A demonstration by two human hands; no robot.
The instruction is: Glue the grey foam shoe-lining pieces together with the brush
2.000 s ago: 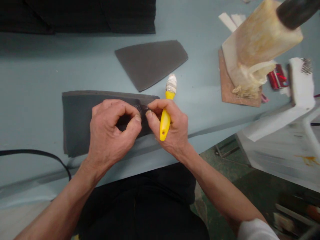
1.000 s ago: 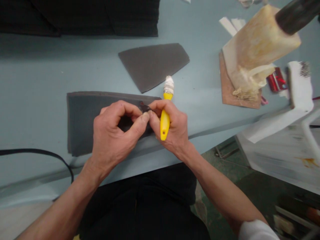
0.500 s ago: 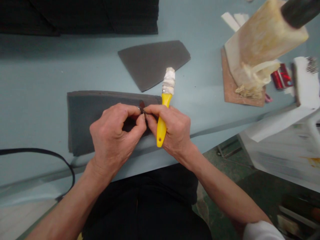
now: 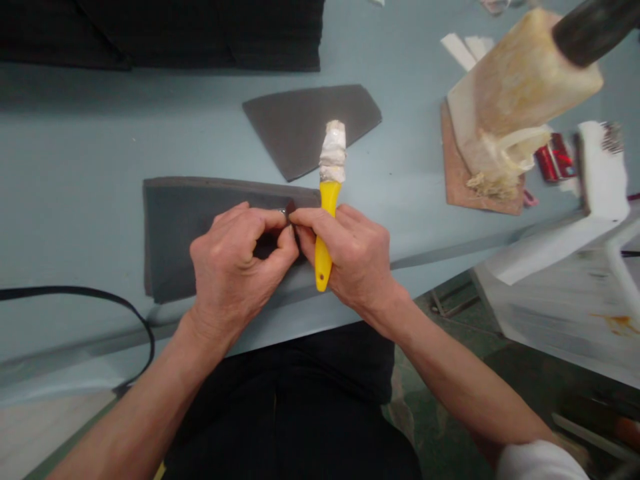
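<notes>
My left hand (image 4: 240, 263) and my right hand (image 4: 353, 260) meet fingertip to fingertip over a small stack of dark grey sheets (image 4: 175, 233). Both pinch at something small and dark between them, too hidden to name. A yellow-handled brush (image 4: 327, 200) is tucked in my right hand, its bristles pointing away from me and wrapped or caked in white. Beyond the stack, a single dark grey cut piece (image 4: 305, 127) lies flat on the table, partly behind the brush head.
Tall black stacks (image 4: 200, 33) stand at the back left. On the right, a glue-stained container (image 4: 520, 93) with a dark handle rests on a brown board (image 4: 455, 180), near a red packet (image 4: 553, 160). A black cord (image 4: 100, 297) curves at left.
The view has shifted slightly. My fingertips stay together at the stack, and the brush tilts a little with my right hand.
</notes>
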